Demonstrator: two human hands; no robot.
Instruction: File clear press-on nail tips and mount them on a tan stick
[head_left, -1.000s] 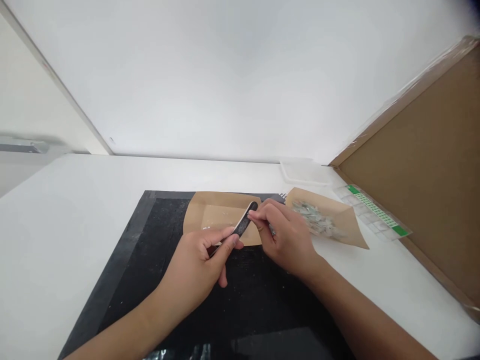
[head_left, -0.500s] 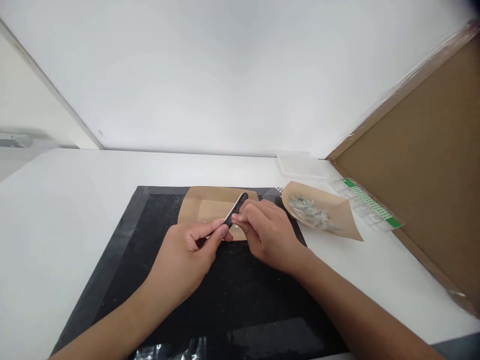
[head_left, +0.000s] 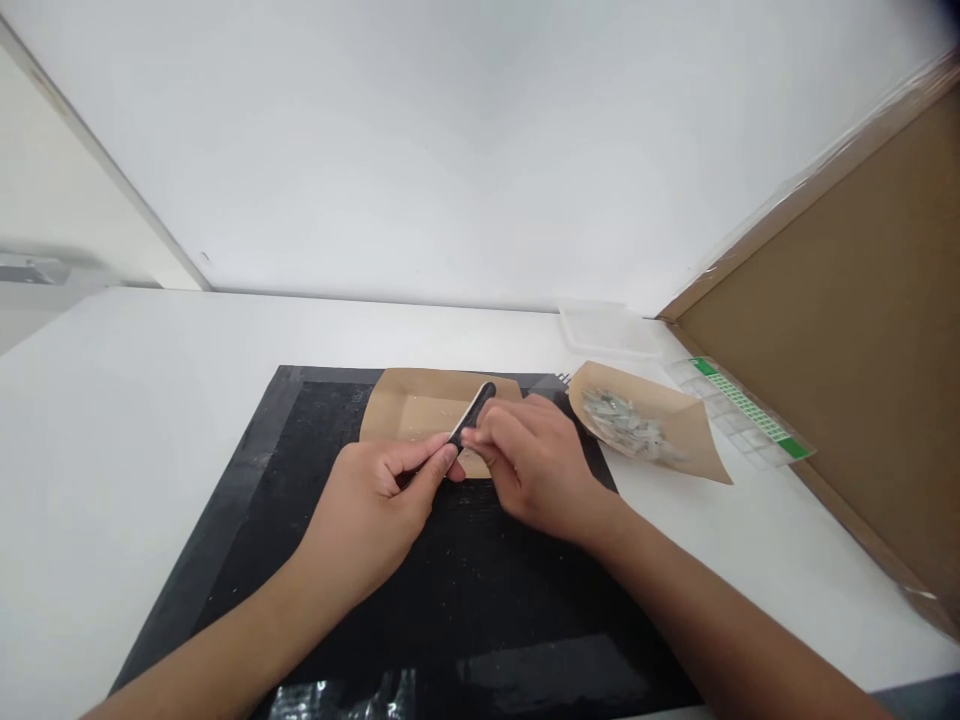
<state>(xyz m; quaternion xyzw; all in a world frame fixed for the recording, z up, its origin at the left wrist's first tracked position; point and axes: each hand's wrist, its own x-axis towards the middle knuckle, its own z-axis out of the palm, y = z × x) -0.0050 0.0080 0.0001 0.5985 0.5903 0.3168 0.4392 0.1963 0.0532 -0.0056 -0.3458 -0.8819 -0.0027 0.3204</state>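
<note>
My left hand [head_left: 381, 500] is closed around the lower end of a black nail file [head_left: 474, 418] with a pale edge, which slants up to the right. Fingers pinched, my right hand [head_left: 536, 462] presses against the middle of the file. Whatever small piece sits in that pinch is hidden by the fingertips. Under both hands lies a brown paper tray [head_left: 390, 405] with a few tiny light bits in it, partly covered by the hands.
A black mat [head_left: 480, 580] dotted with pale specks covers the white table [head_left: 180, 400]. To the right are a second brown paper tray [head_left: 694, 430] of thin translucent pieces [head_left: 626, 420], a clear compartment case [head_left: 750, 410] with a green label, a clear lid [head_left: 607, 330] and a cardboard wall [head_left: 840, 330].
The view has shifted slightly. Both hands keep nearly the same place on the nail file, with the right fingertips moved a little along it.
</note>
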